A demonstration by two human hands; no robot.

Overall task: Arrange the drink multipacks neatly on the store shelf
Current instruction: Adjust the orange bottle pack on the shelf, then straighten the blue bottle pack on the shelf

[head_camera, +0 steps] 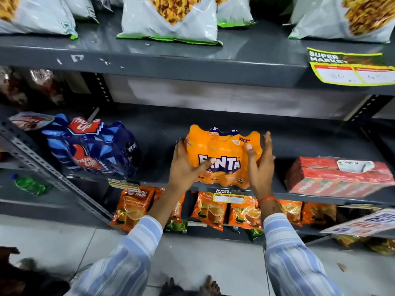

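I see the orange shrink-wrapped Fanta multipack (222,150) crosswise between the left hand (188,165), gripping it, and the right hand (259,161), pressing flat-fingered.

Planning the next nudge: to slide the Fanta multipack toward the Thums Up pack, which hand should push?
Right, probably. The right hand touches the Fanta multipack on its side away from the Thums Up multipack; the left hand sits between the two packs.
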